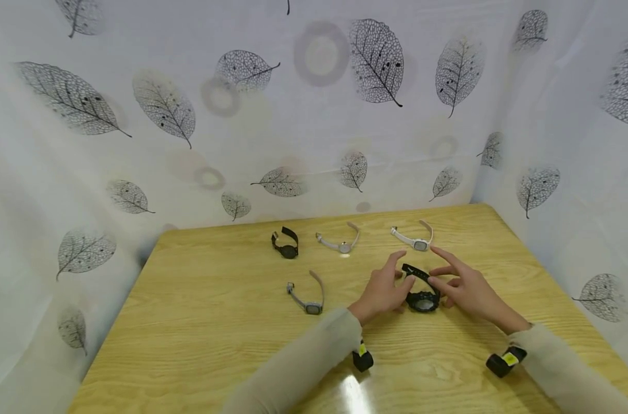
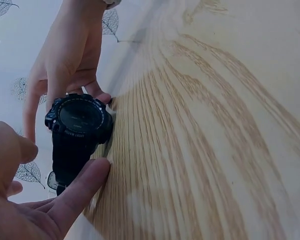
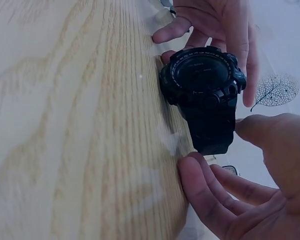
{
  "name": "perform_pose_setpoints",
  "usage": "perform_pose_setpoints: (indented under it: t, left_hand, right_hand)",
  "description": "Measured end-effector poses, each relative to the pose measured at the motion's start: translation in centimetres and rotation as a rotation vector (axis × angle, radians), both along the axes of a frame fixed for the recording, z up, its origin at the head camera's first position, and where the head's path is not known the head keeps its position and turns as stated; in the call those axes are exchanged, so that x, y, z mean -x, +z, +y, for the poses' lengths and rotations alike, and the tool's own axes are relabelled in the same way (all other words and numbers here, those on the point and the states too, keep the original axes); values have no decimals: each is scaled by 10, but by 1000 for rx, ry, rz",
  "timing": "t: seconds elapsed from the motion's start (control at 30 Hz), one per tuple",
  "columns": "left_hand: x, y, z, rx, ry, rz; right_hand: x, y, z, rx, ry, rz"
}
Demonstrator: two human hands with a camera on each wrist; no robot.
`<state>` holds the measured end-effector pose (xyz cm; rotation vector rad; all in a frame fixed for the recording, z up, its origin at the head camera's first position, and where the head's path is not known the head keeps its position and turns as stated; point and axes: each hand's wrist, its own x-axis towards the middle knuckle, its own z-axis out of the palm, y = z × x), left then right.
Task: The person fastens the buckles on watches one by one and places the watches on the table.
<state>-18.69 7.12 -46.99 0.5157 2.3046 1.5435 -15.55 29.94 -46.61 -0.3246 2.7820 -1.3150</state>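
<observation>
A black sport watch (image 1: 423,301) rests on the wooden table with its round dial toward me and its strap curved up behind. My left hand (image 1: 383,288) is at its left side, fingers spread and loosely bent; the thumb comes close to the strap. On the other side, my right hand (image 1: 466,286) has its thumb at the strap edge, while its other fingers reach past it. In the left wrist view, the watch (image 2: 81,117) shows between both hands. The right wrist view shows its dial and strap (image 3: 210,127), with my right fingertips (image 3: 192,172) low beside the table.
Behind the hands lie a black watch (image 1: 289,251), a white watch with a round dial (image 1: 344,247) and a white watch with a squarish dial (image 1: 420,245). A grey watch (image 1: 312,308) lies to the left. A leaf-print curtain (image 1: 293,132) hangs behind the table (image 1: 200,333).
</observation>
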Motion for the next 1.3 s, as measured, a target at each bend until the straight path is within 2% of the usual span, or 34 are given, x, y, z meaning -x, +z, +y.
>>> perform_pose_setpoints:
  t: [0.2, 0.4, 0.73, 0.93, 1.13, 1.3]
  left_hand:
    - [-1, -1, 8, -38, 75, -28]
    - [-1, -3, 11, -40, 116, -38]
    - [-3, -1, 13, -76, 176, -105]
    - [-3, 0, 13, -67, 178, -97]
    - [-2, -1, 12, -84, 178, -80]
    - [-1, -5, 10, -111, 177, -16]
  right_hand:
    - [1, -3, 2, 44, -15, -27]
    - [2, -5, 3, 75, -13, -35]
    - [4, -7, 1, 45, -19, -35]
    - [5, -6, 1, 43, -15, -37]
    - [4, -4, 0, 91, -17, -60]
    - [4, -4, 0, 130, -22, -34]
